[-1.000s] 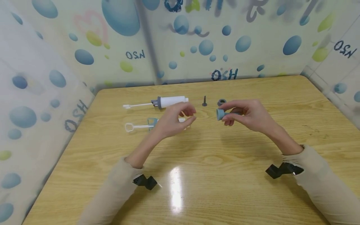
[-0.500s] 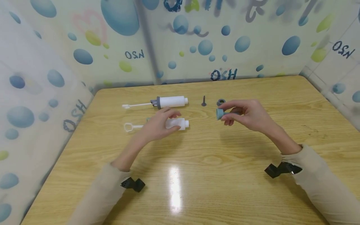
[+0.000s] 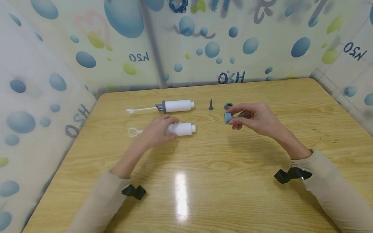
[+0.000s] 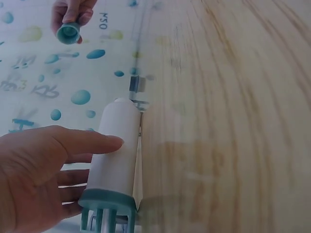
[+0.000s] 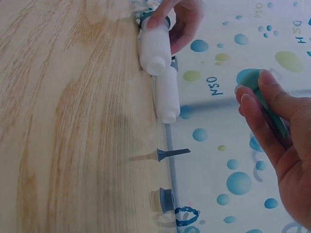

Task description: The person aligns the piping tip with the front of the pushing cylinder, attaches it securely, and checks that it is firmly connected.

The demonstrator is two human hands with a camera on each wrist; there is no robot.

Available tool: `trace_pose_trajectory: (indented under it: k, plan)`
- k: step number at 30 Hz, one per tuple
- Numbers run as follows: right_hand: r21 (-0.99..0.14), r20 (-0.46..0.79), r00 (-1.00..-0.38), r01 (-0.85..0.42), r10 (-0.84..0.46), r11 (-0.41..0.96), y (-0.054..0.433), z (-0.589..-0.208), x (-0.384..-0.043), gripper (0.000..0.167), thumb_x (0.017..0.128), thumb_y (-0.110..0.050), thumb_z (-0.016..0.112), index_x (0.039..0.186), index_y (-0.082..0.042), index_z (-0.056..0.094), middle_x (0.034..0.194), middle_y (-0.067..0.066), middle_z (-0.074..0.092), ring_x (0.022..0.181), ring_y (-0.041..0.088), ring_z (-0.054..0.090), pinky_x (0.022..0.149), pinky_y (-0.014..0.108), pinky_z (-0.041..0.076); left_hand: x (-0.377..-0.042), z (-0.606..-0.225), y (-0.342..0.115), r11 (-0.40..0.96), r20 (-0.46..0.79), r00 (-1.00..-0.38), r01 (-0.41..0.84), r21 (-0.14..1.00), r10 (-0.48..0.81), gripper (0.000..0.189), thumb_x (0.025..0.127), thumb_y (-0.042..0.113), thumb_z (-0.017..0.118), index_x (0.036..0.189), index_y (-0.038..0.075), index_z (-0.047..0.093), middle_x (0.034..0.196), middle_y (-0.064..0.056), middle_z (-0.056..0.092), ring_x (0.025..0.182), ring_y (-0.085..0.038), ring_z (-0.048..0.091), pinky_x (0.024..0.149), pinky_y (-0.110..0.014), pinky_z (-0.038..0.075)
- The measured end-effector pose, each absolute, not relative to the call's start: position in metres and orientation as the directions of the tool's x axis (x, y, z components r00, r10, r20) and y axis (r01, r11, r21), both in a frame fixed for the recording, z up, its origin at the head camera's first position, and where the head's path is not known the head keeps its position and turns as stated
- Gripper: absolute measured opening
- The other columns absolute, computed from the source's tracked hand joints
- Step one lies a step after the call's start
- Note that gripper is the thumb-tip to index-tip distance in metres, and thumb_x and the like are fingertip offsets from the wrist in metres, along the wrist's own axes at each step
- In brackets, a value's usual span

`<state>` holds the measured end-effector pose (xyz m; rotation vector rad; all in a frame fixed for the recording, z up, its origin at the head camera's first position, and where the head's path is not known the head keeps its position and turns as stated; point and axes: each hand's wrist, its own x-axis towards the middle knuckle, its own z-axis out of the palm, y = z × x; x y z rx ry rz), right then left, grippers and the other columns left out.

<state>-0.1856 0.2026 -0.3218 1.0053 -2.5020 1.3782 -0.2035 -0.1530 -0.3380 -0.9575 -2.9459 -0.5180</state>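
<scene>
Teal-collared tube (image 3: pixel 183 129), where is it?

Flat on the counter (image 3: pixel 215 168), handle loop (image 3: pixel 132 132) out left, white tip right. Probably on its side because it's too long to stand steadily.

Left hand (image 3: pixel 155 130)?

Straddling the barrel, thumb one side, fingers the other. Actually squeezing? Can't tell.

And the right hand (image 3: pixel 256 118)?

Pinching the teal nozzle (image 3: pixel 227 118), off the counter. Gripped by the stem, so the cup end is free and faces left; likely deliberate.

Grey stuff?

Grey-collared tube (image 3: pixel 178 105) lies behind; dark nozzle (image 3: pixel 211 106) upright past its tip, grey ring (image 3: pixel 228 105) next. Looks like they're parked aside, each kept apart for easy picking.

Changes since half a second ago?

Left hand's slid left along the barrel, away from the tip, showing more white. Right hand, nozzle, both tubes: same spots.
</scene>
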Motion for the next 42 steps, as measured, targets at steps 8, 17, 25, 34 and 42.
trace_pose_trajectory:
  k: [8, 17, 25, 34, 42]
  plan:
    - [-0.722, 0.4, -0.778, -0.593, -0.485, 0.355, 0.2, -0.32, -0.184, 0.029, 0.09, 0.007, 0.07, 0.119, 0.002, 0.07, 0.083, 0.01, 0.075, 0.067, 0.013, 0.071, 0.063, 0.025, 0.058, -0.206, -0.342, -0.155, 0.811, 0.05, -0.845, 0.526, 0.254, 0.532, 0.049, 0.085, 0.015, 0.081, 0.128, 0.0, 0.062, 0.129, -0.021, 0.063, 0.118, -0.041, 0.059, 0.101, -0.061, 0.043]
    - [-0.718, 0.396, -0.784, -0.589, -0.478, 0.37, 0.201, -0.32, -0.184, 0.029, 0.091, 0.006, 0.07, 0.119, 0.002, 0.07, 0.083, 0.008, 0.075, 0.067, 0.013, 0.071, 0.063, 0.024, 0.057, -0.208, -0.344, -0.157, 0.804, 0.023, -0.843, 0.52, 0.287, 0.537, 0.053, 0.086, 0.016, 0.082, 0.134, 0.006, 0.062, 0.133, -0.02, 0.062, 0.123, -0.042, 0.056, 0.102, -0.061, 0.042]
    - [-0.709, 0.402, -0.783, -0.594, -0.475, 0.379, 0.202, -0.321, -0.185, 0.028, 0.091, 0.006, 0.07, 0.118, 0.002, 0.071, 0.082, 0.012, 0.075, 0.066, 0.012, 0.07, 0.062, 0.025, 0.058, -0.205, -0.338, -0.15, 0.745, 0.123, -0.807, 0.583, 0.325, 0.578, 0.054, 0.083, 0.019, 0.085, 0.132, 0.007, 0.066, 0.127, -0.02, 0.065, 0.113, -0.039, 0.062, 0.096, -0.055, 0.049]
    - [-0.71, 0.406, -0.778, -0.599, -0.479, 0.37, 0.201, -0.32, -0.184, 0.029, 0.089, 0.008, 0.071, 0.117, 0.002, 0.071, 0.082, 0.006, 0.075, 0.065, 0.013, 0.07, 0.059, 0.027, 0.058, -0.196, -0.323, -0.134, 0.719, 0.181, -0.805, 0.588, 0.37, 0.565, 0.056, 0.083, 0.024, 0.085, 0.134, 0.013, 0.066, 0.127, -0.019, 0.064, 0.112, -0.037, 0.062, 0.093, -0.054, 0.051]
    - [-0.688, 0.434, -0.75, -0.633, -0.498, 0.354, 0.199, -0.317, -0.181, 0.031, 0.085, 0.01, 0.073, 0.115, 0.002, 0.073, 0.081, 0.003, 0.075, 0.064, 0.012, 0.07, 0.059, 0.025, 0.058, -0.19, -0.311, -0.121, 0.671, 0.218, -0.782, 0.617, 0.412, 0.585, 0.054, 0.084, 0.026, 0.085, 0.134, 0.014, 0.067, 0.134, -0.017, 0.062, 0.118, -0.035, 0.06, 0.094, -0.052, 0.051]
